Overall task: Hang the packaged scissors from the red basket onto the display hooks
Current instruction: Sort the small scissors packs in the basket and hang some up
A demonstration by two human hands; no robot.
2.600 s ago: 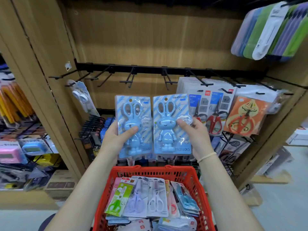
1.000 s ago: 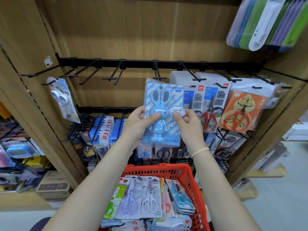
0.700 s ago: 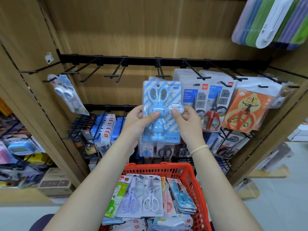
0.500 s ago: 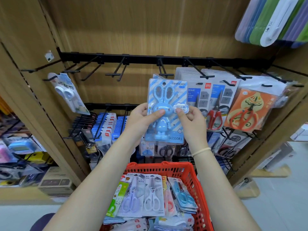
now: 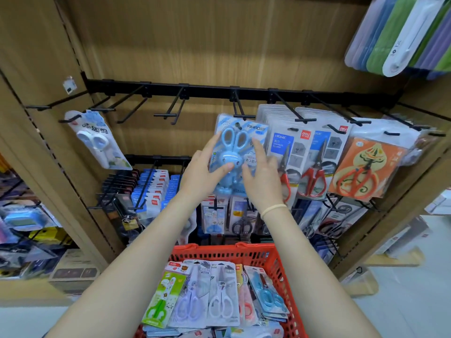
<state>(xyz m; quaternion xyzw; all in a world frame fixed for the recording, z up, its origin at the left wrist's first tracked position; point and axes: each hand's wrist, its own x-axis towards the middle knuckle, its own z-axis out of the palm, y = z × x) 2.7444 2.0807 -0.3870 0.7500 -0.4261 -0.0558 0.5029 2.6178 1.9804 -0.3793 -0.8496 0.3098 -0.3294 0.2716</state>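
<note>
the blue rabbit scissors pack hangs just under the black hook rail, its top edge up at the hook near the rail's middle; whether the hook passes through the pack's hang hole cannot be told. the left hand is on the pack's left side, fingers nearly straight along its edge and the thumb pressed flat on the rabbit's face. the right hand is on the pack's right side with fingers stretched out and relaxed, touching the front of the pack, not curled round it. a pale band sits on the right wrist.

right of the pack, touching or overlapping its edge, hang the red-handled scissors packs, then an orange gourd-print scissors pack. far left of the pack, a white scissors pack hangs tilted from a side hook. below the pack, the red basket holds more packaged scissors lying flat: a green pair, a lilac pair, a white pair and a blue pair.
</note>
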